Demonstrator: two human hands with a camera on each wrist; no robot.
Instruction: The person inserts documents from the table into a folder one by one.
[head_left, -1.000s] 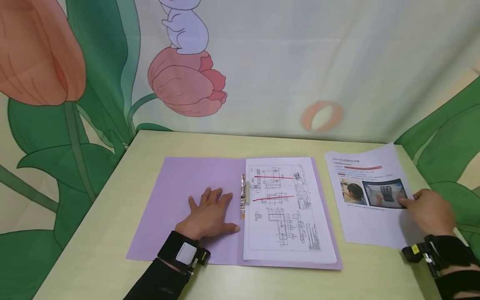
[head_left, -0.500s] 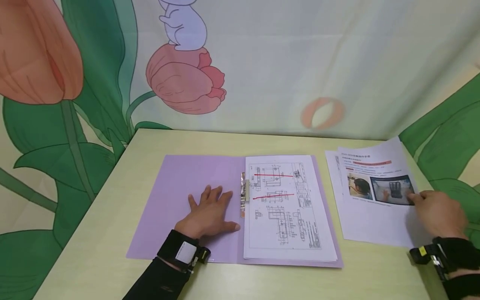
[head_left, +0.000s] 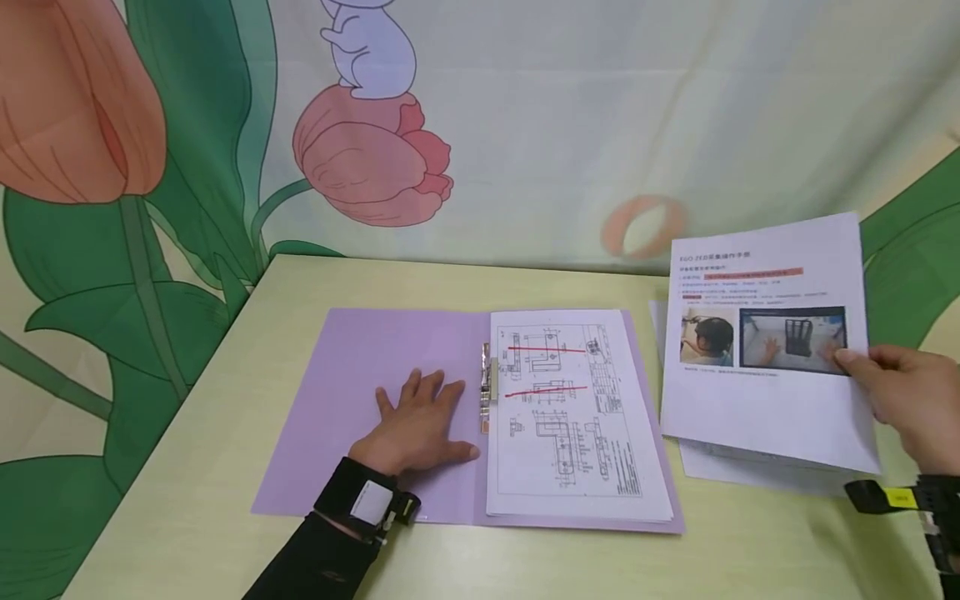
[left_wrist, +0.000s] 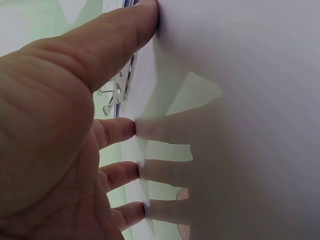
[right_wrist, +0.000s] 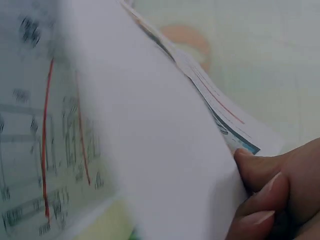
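Observation:
A purple folder (head_left: 315, 417) lies spread on the table, a stack of drawing sheets (head_left: 577, 492) with two red lines on its right side. Beside the stack is the folder's metal clip (head_left: 485, 392). My left hand (head_left: 412, 429) rests with spread fingers on the folder's bare left cover; its thumb and fingertips touch the cover in the left wrist view. At the right, my right hand (head_left: 903, 392) pinches the right edge of a printed paper sheet (head_left: 765, 408) with two photos, between thumb and curled fingers. The sheet is lifted and tilted up.
Another white sheet (head_left: 750, 467) lies on the table beneath the raised one, mostly covered. The pale table (head_left: 562, 567) ends at the back against a curtain (head_left: 540, 167) printed with flowers.
The printed sheet has come up off the paper below, raised and tilted by my right hand, which moved up and right. My left hand has stayed in place on the folder.

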